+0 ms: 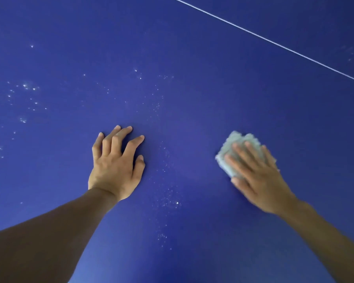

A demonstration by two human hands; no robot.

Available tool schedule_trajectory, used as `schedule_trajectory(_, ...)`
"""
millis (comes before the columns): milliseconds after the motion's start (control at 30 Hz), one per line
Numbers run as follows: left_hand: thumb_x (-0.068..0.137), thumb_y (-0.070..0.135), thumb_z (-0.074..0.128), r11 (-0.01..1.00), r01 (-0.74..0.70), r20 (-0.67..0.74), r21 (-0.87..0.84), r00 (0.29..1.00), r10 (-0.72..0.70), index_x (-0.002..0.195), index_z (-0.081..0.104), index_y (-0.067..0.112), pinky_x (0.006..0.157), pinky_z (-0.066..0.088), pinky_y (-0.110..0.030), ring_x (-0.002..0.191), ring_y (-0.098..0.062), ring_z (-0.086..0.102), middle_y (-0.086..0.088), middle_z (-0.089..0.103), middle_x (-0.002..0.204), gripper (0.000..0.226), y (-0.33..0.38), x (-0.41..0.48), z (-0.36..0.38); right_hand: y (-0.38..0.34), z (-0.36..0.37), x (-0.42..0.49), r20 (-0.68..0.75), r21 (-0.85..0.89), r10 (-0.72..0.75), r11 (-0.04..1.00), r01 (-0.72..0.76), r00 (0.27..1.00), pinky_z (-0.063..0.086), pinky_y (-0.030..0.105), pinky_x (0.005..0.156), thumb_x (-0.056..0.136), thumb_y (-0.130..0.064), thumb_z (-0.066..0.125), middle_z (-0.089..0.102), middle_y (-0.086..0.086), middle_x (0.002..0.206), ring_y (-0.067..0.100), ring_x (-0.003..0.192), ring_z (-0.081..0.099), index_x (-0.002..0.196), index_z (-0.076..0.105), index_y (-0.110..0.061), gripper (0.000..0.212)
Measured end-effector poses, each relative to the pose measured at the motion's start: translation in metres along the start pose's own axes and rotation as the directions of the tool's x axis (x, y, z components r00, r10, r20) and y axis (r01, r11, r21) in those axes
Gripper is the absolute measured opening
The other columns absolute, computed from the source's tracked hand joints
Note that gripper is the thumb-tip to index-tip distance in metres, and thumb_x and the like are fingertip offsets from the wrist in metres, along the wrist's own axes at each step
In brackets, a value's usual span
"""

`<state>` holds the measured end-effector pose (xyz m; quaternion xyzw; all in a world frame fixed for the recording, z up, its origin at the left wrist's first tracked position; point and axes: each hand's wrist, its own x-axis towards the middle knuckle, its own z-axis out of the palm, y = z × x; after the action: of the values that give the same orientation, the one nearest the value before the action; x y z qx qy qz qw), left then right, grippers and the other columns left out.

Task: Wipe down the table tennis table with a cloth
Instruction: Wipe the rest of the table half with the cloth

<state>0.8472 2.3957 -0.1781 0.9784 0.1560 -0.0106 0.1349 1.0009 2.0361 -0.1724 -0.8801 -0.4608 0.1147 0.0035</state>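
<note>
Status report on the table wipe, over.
Left hand open, fingertips on blue table. Right hand flat, pressing pale cloth onto table. White specks at left and between hands. No object in cloth's path.

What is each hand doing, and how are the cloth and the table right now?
table: blue, with white specks scattered mostly left of the cloth.
cloth: bunched up, lying on the table under the right hand.
right hand: flat, fingers straight, pressing the cloth; blurred.
left hand: fingers spread, tips resting on the table, holding nothing.
</note>
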Motion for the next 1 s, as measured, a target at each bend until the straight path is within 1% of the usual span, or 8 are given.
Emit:
schedule_trajectory(133,0.098,0.036,0.037,1.0,-0.001,0.012,0.004,1.0,0.001,0.14,0.055,0.018,0.126,0.009,-0.055,0.15,-0.035,0.029,-0.011,0.041,0.154,0.05,-0.001,-0.002,0.001,0.02,-0.011,0.041,-0.046,0.169,0.652,0.752,-0.638,0.757,0.017,0.069,0.119,0.106,-0.043,0.018,0.014,0.002,0.172,0.031,0.157,0.013,0.166,0.015,-0.027,0.062)
schedule_trajectory(233,0.098,0.037,0.036,1.0,-0.003,0.006,0.003,1.0,0.003,0.141,0.054,0.02,0.126,0.01,-0.055,0.15,-0.032,0.028,-0.01,0.041,0.154,0.049,-0.002,-0.003,0.002,-0.011,-0.014,0.088,-0.047,0.224,0.807,0.583,-0.781,0.589,0.012,0.067,0.121,0.11,-0.042,0.018,0.007,0.003,0.173,0.03,0.159,0.005,0.165,0.009,-0.028,0.058)
schedule_trajectory(400,0.103,0.038,0.03,0.998,0.006,-0.055,-0.056,0.998,-0.009,0.144,0.05,0.019,0.127,0.011,-0.051,0.149,-0.029,0.032,-0.005,0.044,0.152,0.049,-0.003,-0.005,0.003,-0.138,0.005,0.09,-0.082,0.112,0.316,0.945,-0.306,0.945,0.01,0.066,0.123,0.109,-0.043,0.02,0.012,0.004,0.174,0.033,0.16,0.008,0.165,0.022,-0.029,0.057)
schedule_trajectory(600,0.101,0.026,0.035,0.918,0.01,-0.071,-0.397,0.997,-0.041,0.143,0.051,0.013,0.129,0.006,-0.048,0.145,-0.025,0.04,-0.005,0.057,0.141,0.046,-0.009,-0.017,-0.009,-0.205,0.044,-0.039,-0.047,0.03,-0.075,0.997,0.076,0.996,0.013,0.062,0.125,0.109,-0.046,0.031,0.014,-0.003,0.174,0.026,0.161,0.01,0.163,0.026,-0.035,0.055)
schedule_trajectory(733,0.101,0.028,0.042,0.952,-0.127,-0.111,-0.277,0.989,0.1,0.135,0.061,0.014,0.129,0.005,-0.051,0.135,-0.024,0.051,-0.002,0.061,0.139,0.042,-0.022,-0.064,-0.013,-0.166,0.041,-0.088,-0.03,0.091,0.3,0.951,-0.296,0.953,0.02,0.068,0.121,0.108,-0.048,0.025,0.016,0.001,0.173,0.027,0.161,0.01,0.164,0.019,-0.031,0.059)
schedule_trajectory(833,0.102,0.03,0.042,0.968,-0.176,-0.164,-0.181,0.975,0.147,0.131,0.066,0.014,0.127,0.011,-0.056,0.133,-0.029,0.054,-0.005,0.062,0.139,0.04,-0.043,-0.111,-0.012,-0.166,0.035,-0.08,0.028,0.175,0.7,0.7,-0.692,0.714,0.015,0.067,0.121,0.101,-0.051,0.01,0.012,0.004,0.174,0.031,0.16,0.008,0.165,0.019,-0.026,0.069)
schedule_trajectory(900,0.103,0.031,0.043,0.975,-0.194,-0.197,-0.11,0.966,0.17,0.131,0.066,0.016,0.126,0.013,-0.059,0.134,-0.032,0.052,-0.006,0.06,0.141,0.039,-0.06,-0.134,-0.012,-0.199,0.033,-0.059,0.02,0.219,0.785,0.6,-0.769,0.619,0.013,0.067,0.121,0.098,-0.052,0.007,0.01,0.006,0.174,0.032,0.159,0.006,0.165,0.019,-0.026,0.073)
schedule_trajectory(1000,0.104,0.034,0.042,0.983,-0.185,-0.182,-0.014,0.967,0.18,0.134,0.065,0.019,0.124,0.015,-0.063,0.136,-0.035,0.049,-0.009,0.056,0.145,0.041,-0.081,-0.153,-0.012,-0.273,0.038,-0.041,0.0,0.22,0.607,0.775,-0.592,0.795,0.008,0.067,0.123,0.103,-0.05,0.019,0.015,0.007,0.173,0.034,0.159,0.009,0.164,0.023,-0.029,0.065)
